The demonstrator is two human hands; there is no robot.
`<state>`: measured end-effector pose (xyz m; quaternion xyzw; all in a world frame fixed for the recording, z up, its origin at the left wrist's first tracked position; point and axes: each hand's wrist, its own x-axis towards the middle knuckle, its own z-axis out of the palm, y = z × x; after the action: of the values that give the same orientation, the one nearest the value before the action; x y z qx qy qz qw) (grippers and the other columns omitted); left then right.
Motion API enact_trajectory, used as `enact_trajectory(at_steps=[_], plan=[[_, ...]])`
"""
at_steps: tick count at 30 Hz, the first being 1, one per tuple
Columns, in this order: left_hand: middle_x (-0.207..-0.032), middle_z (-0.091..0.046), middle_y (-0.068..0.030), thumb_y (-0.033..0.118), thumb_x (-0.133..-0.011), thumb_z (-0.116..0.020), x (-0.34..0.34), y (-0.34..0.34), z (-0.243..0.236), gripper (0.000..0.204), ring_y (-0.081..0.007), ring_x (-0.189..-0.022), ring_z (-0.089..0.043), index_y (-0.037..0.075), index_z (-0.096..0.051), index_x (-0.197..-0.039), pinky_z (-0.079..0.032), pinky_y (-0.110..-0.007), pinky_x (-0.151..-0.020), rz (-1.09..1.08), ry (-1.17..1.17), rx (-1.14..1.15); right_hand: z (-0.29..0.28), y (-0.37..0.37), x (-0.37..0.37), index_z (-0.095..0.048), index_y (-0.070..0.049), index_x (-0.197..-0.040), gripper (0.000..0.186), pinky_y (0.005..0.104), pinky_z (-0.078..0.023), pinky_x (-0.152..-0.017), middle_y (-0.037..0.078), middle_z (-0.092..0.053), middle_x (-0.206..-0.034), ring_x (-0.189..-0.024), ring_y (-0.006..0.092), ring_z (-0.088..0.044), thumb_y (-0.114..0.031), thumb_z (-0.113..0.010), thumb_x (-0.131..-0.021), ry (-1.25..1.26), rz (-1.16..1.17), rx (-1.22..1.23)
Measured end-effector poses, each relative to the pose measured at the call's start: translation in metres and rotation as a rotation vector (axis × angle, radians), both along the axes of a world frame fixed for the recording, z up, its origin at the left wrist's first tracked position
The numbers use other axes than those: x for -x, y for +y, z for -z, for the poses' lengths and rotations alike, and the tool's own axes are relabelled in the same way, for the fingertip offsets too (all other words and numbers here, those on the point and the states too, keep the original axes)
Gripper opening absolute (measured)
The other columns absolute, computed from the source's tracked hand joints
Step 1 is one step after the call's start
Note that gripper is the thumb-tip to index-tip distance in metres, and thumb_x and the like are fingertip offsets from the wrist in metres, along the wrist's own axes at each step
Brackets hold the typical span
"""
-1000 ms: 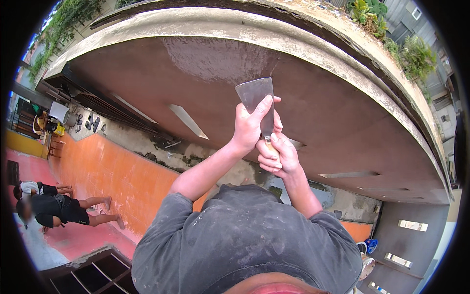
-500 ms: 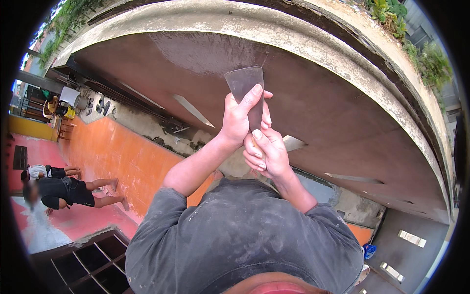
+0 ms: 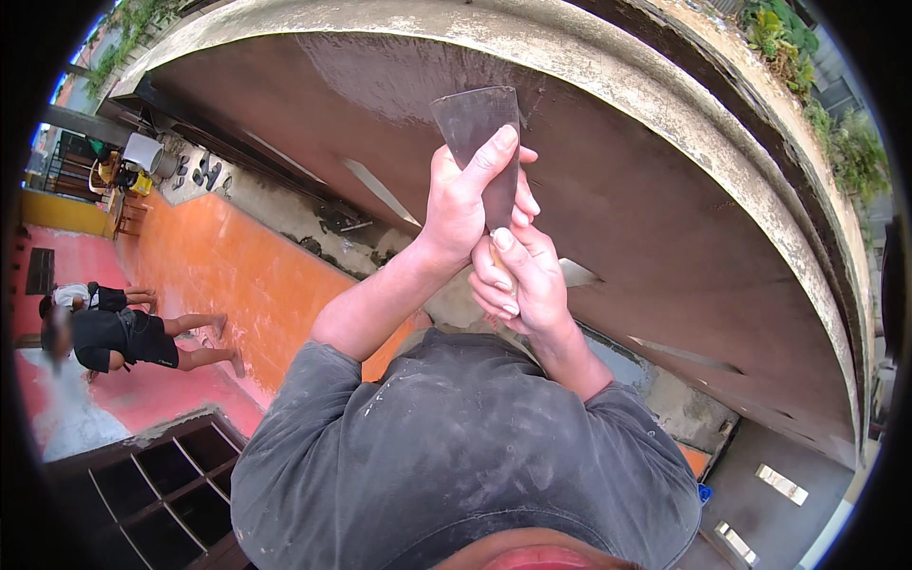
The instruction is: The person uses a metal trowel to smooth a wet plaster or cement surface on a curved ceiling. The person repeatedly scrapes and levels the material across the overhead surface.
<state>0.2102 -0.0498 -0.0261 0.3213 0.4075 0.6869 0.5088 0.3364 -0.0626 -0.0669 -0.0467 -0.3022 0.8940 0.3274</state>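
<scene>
A scraper with a wide dark metal blade (image 3: 467, 118) is held in both my hands, its flared edge upward at the brown panel (image 3: 646, 199). My left hand (image 3: 465, 195) is closed around the blade, the thumb lying along its face and the fingers behind. Just below, my right hand (image 3: 524, 280) wraps the light handle, which the fingers mostly hide. Beyond the blade's edge lies a shinier, streaked greyish patch (image 3: 380, 81) on the panel, close to its top border. Whether the edge presses on the surface I cannot tell.
A pale, worn concrete ledge (image 3: 608, 62) runs along the panel's top, with green plants (image 3: 836, 142) beyond. Narrow slots (image 3: 380, 190) pierce the panel. At left, two people (image 3: 133, 337) stand by an orange floor (image 3: 237, 266). Footwear and a white bucket (image 3: 144, 152) lie farther back.
Both hands and the scraper have moved slightly up, bringing the blade's edge closer to the panel's top border. The whole view has shifted a little. The grip is the same.
</scene>
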Motion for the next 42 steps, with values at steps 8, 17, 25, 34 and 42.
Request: enact_trajectory(at_steps=[8,17,25,34,42], plan=[[-0.058,-0.061,-0.0096,0.032,-0.103,-0.059,-0.003,-0.006,-0.017,0.035,-0.0136,-0.046,-0.057,-0.002,-0.062,-0.097,-0.049,-0.028,-0.048,-0.033,0.031,0.021,-0.001,-0.003,-0.007,-0.048,-0.006,-0.097,0.025,0.0198,-0.035,-0.035,0.001,-0.043,-0.065,-0.041,0.0055,-0.038,-0.024,-0.040,-0.112,0.086,-0.106,0.084],[-0.057,-0.061,-0.0091,0.032,-0.103,-0.059,-0.003,-0.008,-0.017,0.034,-0.0132,-0.046,-0.057,-0.001,-0.061,-0.095,-0.048,-0.028,-0.047,-0.019,0.011,0.042,-0.009,-0.008,-0.005,-0.048,-0.006,-0.098,0.023,0.0204,-0.033,-0.035,0.001,-0.042,-0.064,-0.041,0.0057,-0.038,-0.024,-0.041,-0.111,0.023,-0.067,0.080],[-0.058,-0.062,-0.0095,0.031,-0.103,-0.060,0.002,-0.001,-0.016,0.033,-0.0139,-0.047,-0.058,0.000,-0.061,-0.094,-0.049,-0.027,-0.048,-0.019,0.016,-0.010,-0.008,-0.003,0.001,-0.048,-0.005,-0.101,0.021,0.0204,-0.034,-0.035,0.002,-0.045,-0.066,-0.041,0.0060,-0.039,-0.022,-0.042,-0.111,0.052,-0.041,0.060],[-0.058,-0.061,-0.0093,0.031,-0.102,-0.061,-0.001,-0.007,-0.013,0.032,-0.0137,-0.045,-0.057,0.000,-0.060,-0.093,-0.049,-0.027,-0.047,0.018,0.047,0.043,-0.001,-0.010,0.001,-0.049,-0.005,-0.101,0.022,0.0206,-0.033,-0.035,0.002,-0.043,-0.066,-0.042,0.0063,-0.038,-0.023,-0.040,-0.112,0.069,-0.022,0.088],[-0.058,-0.061,-0.0076,0.032,-0.102,-0.062,0.001,-0.003,-0.022,0.032,-0.0124,-0.045,-0.057,0.001,-0.061,-0.093,-0.049,-0.027,-0.048,-0.033,0.060,-0.011,-0.005,-0.003,0.002,-0.048,-0.006,-0.106,0.019,0.0206,-0.032,-0.035,0.001,-0.042,-0.065,-0.042,0.0065,-0.038,-0.024,-0.040,-0.112,0.073,-0.057,0.051]])
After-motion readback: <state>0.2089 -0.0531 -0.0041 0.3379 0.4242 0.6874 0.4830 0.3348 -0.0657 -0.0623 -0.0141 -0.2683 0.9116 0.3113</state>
